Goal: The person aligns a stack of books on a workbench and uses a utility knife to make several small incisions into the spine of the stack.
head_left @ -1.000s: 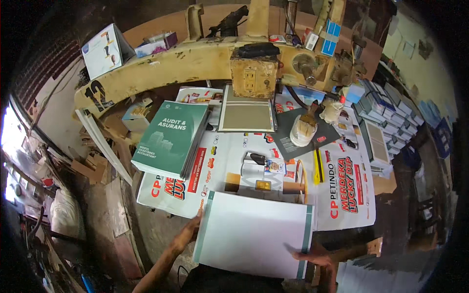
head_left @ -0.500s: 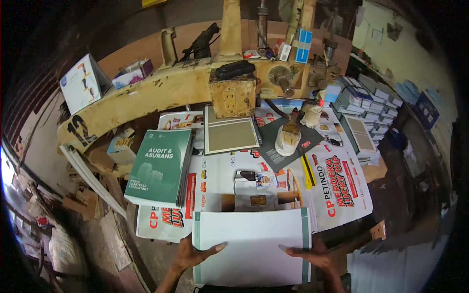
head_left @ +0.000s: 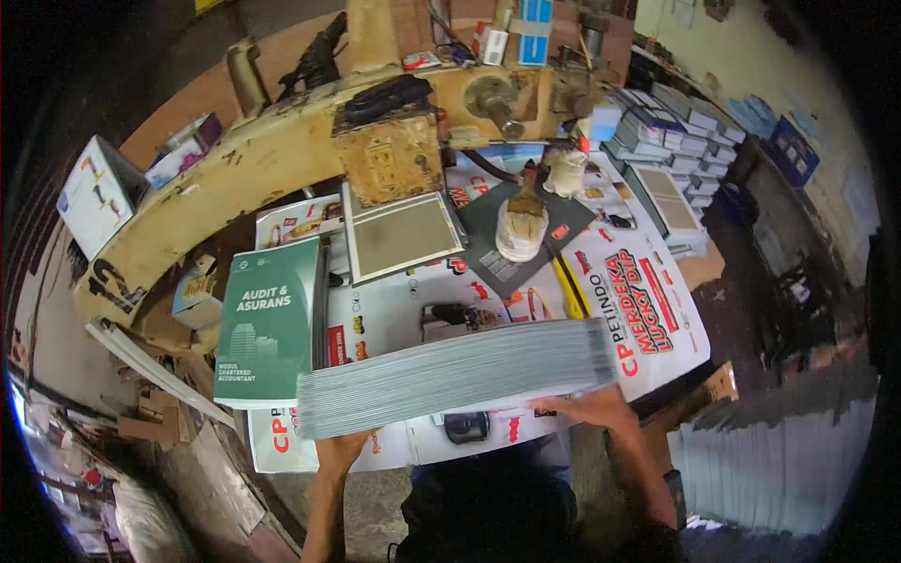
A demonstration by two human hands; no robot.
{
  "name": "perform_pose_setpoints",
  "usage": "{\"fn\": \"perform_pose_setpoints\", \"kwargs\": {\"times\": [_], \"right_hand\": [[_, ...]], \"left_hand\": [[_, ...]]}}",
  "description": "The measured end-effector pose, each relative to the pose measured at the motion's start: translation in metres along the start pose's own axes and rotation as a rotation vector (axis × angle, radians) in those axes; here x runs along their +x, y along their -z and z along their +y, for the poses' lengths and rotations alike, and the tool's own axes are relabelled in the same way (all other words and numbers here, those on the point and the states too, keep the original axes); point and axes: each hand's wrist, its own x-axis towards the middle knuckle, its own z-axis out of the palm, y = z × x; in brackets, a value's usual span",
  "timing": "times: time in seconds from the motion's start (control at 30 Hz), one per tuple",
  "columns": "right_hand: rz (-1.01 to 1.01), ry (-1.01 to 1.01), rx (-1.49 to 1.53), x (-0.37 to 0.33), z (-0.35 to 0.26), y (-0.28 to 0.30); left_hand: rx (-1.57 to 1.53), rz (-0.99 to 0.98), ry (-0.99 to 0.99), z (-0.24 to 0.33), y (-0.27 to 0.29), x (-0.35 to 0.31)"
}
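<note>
A thick stack of paper sheets (head_left: 460, 371) is tilted up above the table, its layered grey-green edges turned toward me and blurred by motion. My left hand (head_left: 342, 450) grips the stack's lower left end, with its fingers mostly hidden behind the paper. At the lower right end, my right hand (head_left: 593, 410) holds the stack from below, the thumb stretched inward. Just left of the stack lies a pile of green-covered books (head_left: 267, 324). Beyond it, a grey-brown board with a pale border (head_left: 404, 235) rests on the table.
Printed poster sheets (head_left: 648, 319) cover the table. A brush (head_left: 528, 197) stands in a white tub (head_left: 521, 233) on a dark grey sheet (head_left: 483, 249). Behind is a yellowish machine frame (head_left: 225, 202). Bound book stacks (head_left: 676, 141) stand at the far right.
Both hands have raised the stack off its flat position near me and tipped it, so its layered edges now face me instead of its white top. The view has shifted rightward and down.
</note>
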Motion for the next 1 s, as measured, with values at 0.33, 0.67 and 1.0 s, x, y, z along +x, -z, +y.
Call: {"fn": "perform_pose_setpoints", "kwargs": {"times": [0.33, 0.67, 1.0], "right_hand": [[0.346, 0.248, 0.391, -0.013, -0.015, -0.034], [0.193, 0.181, -0.216, -0.003, 0.058, -0.017], [0.193, 0.144, 0.033, 0.017, 0.002, -0.009]], "left_hand": [[-0.094, -0.096, 0.445, -0.041, 0.031, -0.001], [0.104, 0.126, 0.063, -0.089, 0.006, -0.023], [-0.156, 0.228, 0.242, -0.017, -0.020, 0.001]]}}
